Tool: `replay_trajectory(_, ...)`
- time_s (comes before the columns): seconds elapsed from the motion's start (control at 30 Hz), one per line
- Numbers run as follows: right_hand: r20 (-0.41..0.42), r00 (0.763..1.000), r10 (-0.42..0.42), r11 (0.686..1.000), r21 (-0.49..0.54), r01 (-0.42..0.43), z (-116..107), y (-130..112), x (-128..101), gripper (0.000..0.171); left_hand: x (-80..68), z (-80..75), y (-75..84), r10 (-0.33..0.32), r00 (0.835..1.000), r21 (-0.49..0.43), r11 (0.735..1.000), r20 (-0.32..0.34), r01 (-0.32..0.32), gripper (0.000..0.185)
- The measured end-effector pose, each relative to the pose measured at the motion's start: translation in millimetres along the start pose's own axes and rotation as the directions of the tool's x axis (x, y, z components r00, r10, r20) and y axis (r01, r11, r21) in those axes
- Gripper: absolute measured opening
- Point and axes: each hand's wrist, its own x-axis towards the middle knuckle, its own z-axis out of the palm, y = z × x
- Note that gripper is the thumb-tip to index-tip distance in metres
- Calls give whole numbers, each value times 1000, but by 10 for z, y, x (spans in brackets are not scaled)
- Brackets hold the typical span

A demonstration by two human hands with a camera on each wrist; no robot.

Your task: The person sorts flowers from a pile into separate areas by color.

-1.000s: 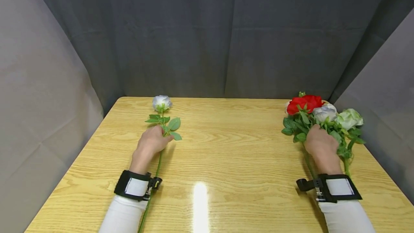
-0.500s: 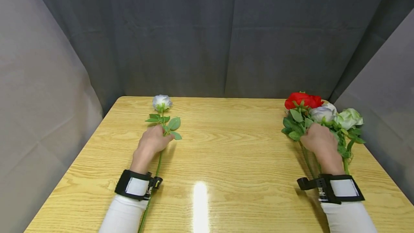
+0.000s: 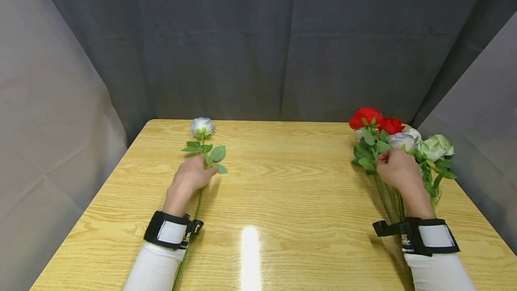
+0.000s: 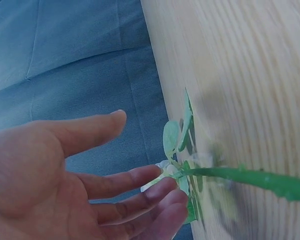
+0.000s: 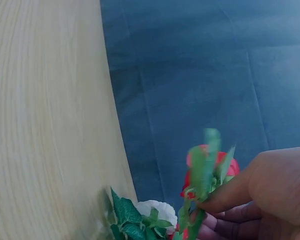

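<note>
On the left of the table lies a pale lavender-white artificial rose (image 3: 202, 127) on a long green stem (image 4: 250, 177). My left hand (image 3: 191, 173) is over its upper stem by the leaves; in the left wrist view the thumb stands well apart from loosely bent fingers (image 4: 115, 184). At the right, my right hand (image 3: 397, 172) pinches the leafy stem of a red rose (image 3: 365, 118) between thumb and fingers. Its head rises above a bunch with a second red rose (image 3: 391, 125), a whitish rose (image 3: 401, 141) and a pale green rose (image 3: 436, 147).
The light wooden table (image 3: 282, 183) spreads between both hands. A dark grey curtain (image 3: 242, 48) hangs behind its far edge, and pale cloth walls (image 3: 52, 116) flank the sides. Green leaves (image 5: 127, 220) of the bunch crowd around the right hand.
My right hand has drawn the red rose up and leftward out of the bunch, uncovering a second red rose behind it. My left hand has stayed in place.
</note>
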Motion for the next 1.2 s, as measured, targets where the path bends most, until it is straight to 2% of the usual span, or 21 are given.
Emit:
replay_trajectory(0.1, -23, 1000, 5, 1000, 18, -4, -27, -22, -5, 23, -6, -2, 12, -1, 1000, 2, 1000, 0, 1, 35)
replay_trajectory(0.33, -40, 999, 24, 999, 23, -23, -66, -21, -1, 29, -3, -9, 33, 13, 1000, 1, 1000, -6, -13, 37)
replay_trajectory(0.47, -44, 999, 10, 1000, 18, -10, -60, -20, 17, 28, -14, -16, 39, 18, 1000, 11, 1000, -14, -18, 36)
replay_trajectory(0.67, -98, 995, -23, 1000, -7, 22, -92, -38, 50, 23, -12, -20, 72, 45, 999, 0, 999, -18, -45, 35)
replay_trajectory(0.93, -27, 999, -26, 999, -42, 25, -157, -53, 82, 24, -13, -20, 107, 58, 998, 9, 998, -20, -58, 37)
replay_trajectory(1.2, 24, 997, -68, 997, -40, 69, -213, -77, 110, 21, -36, -13, 122, 57, 998, -10, 998, -10, -57, 35)
